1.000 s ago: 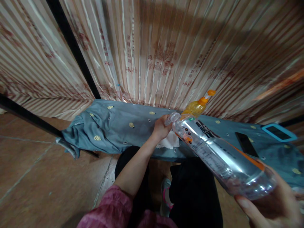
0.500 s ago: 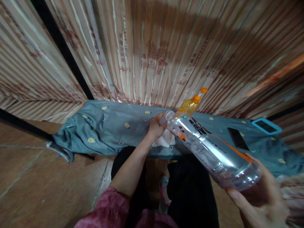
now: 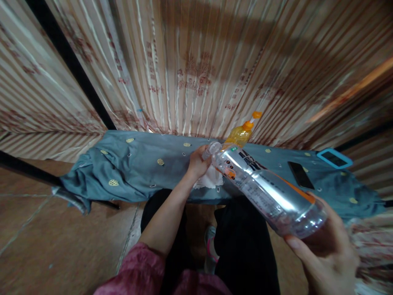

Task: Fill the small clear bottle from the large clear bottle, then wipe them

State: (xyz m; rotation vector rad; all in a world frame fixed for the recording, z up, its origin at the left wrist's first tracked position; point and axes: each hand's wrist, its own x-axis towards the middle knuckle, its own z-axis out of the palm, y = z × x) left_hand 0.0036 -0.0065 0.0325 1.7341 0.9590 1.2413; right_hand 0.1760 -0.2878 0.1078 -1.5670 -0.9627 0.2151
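My right hand (image 3: 328, 250) is wrapped round the base of a large clear plastic drink bottle (image 3: 270, 192) with a silver and orange label. The bottle is tilted, its neck pointing up and left. My left hand (image 3: 199, 162) is closed on a small clear plastic piece with a round end (image 3: 211, 149), right by the bottle's neck; whether the two touch I cannot tell. Crumpled white tissue (image 3: 209, 178) lies below my left hand. Behind the bottle's neck stands a yellow pump bottle (image 3: 239, 135) with an orange pump, its lower part hidden.
A grey-green cloth with yellow pineapples (image 3: 144, 168) covers the narrow table. On its right lie a dark phone (image 3: 301, 175) and a blue-framed device (image 3: 334, 158). A pleated, printed curtain (image 3: 196, 82) hangs behind; black poles (image 3: 73, 65) stand at left.
The whole view has shifted slightly, so everything appears a little further left. Both hands keep their holds, and the large bottle stays tilted beside the small clear piece.
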